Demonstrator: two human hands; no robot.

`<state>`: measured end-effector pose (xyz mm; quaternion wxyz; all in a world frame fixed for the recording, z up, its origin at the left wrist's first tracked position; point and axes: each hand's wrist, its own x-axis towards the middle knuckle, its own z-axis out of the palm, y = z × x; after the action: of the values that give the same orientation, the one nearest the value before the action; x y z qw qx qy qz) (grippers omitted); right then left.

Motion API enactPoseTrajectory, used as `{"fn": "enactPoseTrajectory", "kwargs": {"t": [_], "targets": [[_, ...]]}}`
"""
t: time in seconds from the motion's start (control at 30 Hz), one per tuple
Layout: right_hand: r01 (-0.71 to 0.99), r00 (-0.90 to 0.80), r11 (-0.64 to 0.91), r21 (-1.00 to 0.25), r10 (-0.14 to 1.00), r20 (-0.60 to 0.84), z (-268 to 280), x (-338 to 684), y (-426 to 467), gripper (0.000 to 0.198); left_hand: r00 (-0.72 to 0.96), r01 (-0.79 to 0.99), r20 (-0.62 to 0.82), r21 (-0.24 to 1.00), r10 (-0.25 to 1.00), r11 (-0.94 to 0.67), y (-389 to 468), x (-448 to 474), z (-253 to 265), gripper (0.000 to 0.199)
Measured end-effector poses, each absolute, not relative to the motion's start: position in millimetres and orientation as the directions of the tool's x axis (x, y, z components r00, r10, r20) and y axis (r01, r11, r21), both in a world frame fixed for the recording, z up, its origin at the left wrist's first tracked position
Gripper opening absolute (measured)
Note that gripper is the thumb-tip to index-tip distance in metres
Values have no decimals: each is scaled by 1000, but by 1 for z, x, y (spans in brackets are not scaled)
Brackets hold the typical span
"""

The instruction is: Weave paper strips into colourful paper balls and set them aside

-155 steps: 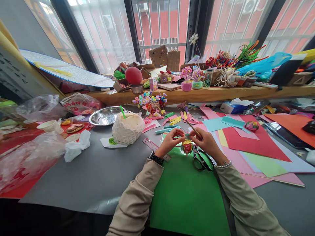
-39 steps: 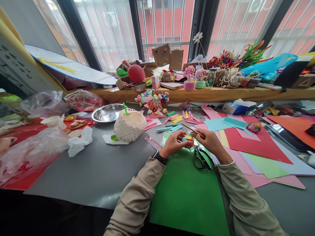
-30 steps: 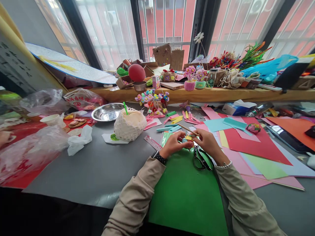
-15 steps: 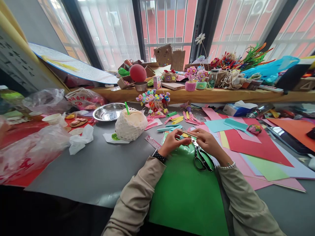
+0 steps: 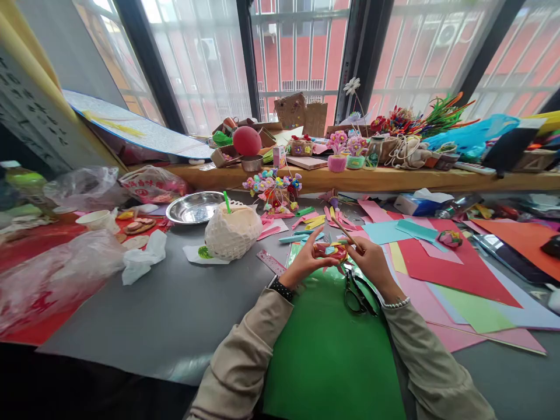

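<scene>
Over the far end of the green sheet (image 5: pixel 332 350), the left hand (image 5: pixel 304 263) grips a folded paper flower (image 5: pixel 336 253) by its side, presumably to steady it; the right hand (image 5: pixel 371 261) pinches a thin stick (image 5: pixel 347 234) — tilted, perhaps leaving fingertips free for the paper. Scissors (image 5: pixel 357 287) lie just beside, likely for easy reach. Grey tabletop (image 5: pixel 175 326); barred windows (image 5: pixel 301 58) beyond a crowded wooden ledge (image 5: pixel 394 183).

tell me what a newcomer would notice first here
Probably the large green sheet at front centre; above its far end the left hand holds a multicoloured paper piece and the right hand a thin stick. Then the white netted object with a green straw, on the table to the left, and the red ball above the wooden ledge behind.
</scene>
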<state>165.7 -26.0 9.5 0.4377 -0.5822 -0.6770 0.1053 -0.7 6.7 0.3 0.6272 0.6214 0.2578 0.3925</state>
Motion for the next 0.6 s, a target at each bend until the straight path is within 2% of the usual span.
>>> {"fn": "enactPoseTrajectory", "kwargs": {"t": [0.1, 0.23, 0.4, 0.47, 0.6], "targets": [[704, 101, 302, -643, 854, 511, 7, 165, -25, 26, 599, -140, 183, 982, 780, -123, 5, 0, -4, 98], [692, 133, 295, -659, 845, 518, 7, 164, -26, 24, 581, -90, 234, 970, 780, -224, 4, 2, -7, 90], [633, 86, 298, -714, 890, 448, 9, 164, -26, 29, 521, 9, 368, 900, 770, -437, 4, 5, -12, 58], [600, 55, 314, -736, 901, 430, 8, 164, -25, 31, 514, 43, 399, 872, 760, -487, 5, 6, -14, 51], [589, 18, 359, -724, 890, 456, 6, 163, -24, 33, 460, 133, 440, 825, 771, -550, 5, 6, -15, 60]]}}
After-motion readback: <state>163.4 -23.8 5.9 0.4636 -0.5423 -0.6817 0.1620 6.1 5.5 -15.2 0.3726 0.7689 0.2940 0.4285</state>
